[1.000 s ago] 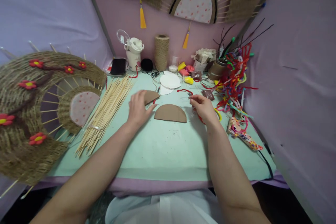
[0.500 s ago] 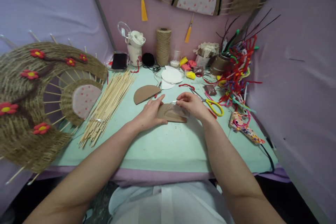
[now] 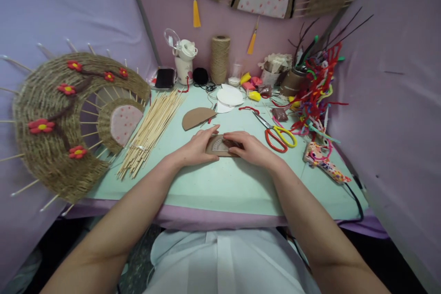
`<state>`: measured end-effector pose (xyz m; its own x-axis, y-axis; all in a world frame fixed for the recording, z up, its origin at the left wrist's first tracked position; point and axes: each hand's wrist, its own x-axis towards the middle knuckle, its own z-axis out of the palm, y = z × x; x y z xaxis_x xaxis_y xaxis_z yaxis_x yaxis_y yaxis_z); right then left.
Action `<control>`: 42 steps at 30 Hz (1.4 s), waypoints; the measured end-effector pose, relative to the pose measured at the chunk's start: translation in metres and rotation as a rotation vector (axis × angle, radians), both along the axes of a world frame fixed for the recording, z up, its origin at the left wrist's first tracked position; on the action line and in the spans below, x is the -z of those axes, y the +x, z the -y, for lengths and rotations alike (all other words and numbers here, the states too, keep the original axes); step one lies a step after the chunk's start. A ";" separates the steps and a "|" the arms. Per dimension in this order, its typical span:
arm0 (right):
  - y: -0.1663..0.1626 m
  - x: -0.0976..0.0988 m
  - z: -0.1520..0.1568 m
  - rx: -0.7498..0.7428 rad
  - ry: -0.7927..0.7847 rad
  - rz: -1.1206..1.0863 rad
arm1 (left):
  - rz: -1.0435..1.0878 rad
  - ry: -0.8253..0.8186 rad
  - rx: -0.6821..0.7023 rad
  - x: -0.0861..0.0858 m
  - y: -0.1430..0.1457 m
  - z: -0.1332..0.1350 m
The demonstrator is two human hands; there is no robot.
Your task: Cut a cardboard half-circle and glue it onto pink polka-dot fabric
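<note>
Protractor (image 3: pixel 218 144) looks like thin clear plastic, so my guess is super light, stiff with a bit of flex, and kinda slidey on top of that cardboard half-disc (image 3: pixel 208 149). I'd hold it down flat near the ends, or pinch the rim to lift it. Lean too hard on one edge and it could skate or crack. The cardboard's probably just as light, stiff enough to keep its shape, grippier but easy to crease, so edges are the place to take it.

Both sit on the desk (image 3: pixel 220 183) right in front of the person, protractor on the card. Left hand (image 3: pixel 197 148) has thumb and fingers spread wide round the card's left end; right hand (image 3: pixel 250 147) has its fingers bent over the right end, and honestly I can't tell if it's pinching or just pressing.

Looks-wise: see-through half-circle with pale curved markings, over plain brown card with a straight edge toward the person. The right hand hides the rest.
</note>
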<state>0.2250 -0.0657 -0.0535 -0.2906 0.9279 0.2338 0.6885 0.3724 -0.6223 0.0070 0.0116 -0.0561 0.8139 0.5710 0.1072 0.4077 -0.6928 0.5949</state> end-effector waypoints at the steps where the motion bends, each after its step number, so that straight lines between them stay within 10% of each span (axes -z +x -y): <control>1: -0.001 0.003 0.004 0.004 0.017 0.010 | -0.003 0.000 0.013 0.000 -0.001 -0.001; 32: -0.007 0.028 0.026 0.052 0.159 0.061 | 0.074 0.005 -0.090 0.010 0.006 -0.001; 42: -0.007 0.028 0.026 0.037 0.202 -0.019 | 0.250 -0.270 -0.183 0.013 0.015 0.007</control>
<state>0.2182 -0.0919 -0.0817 -0.2510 0.8716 0.4211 0.6931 0.4655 -0.5503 0.0220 0.0048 -0.0690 0.6645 0.7384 0.1151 0.3295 -0.4278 0.8417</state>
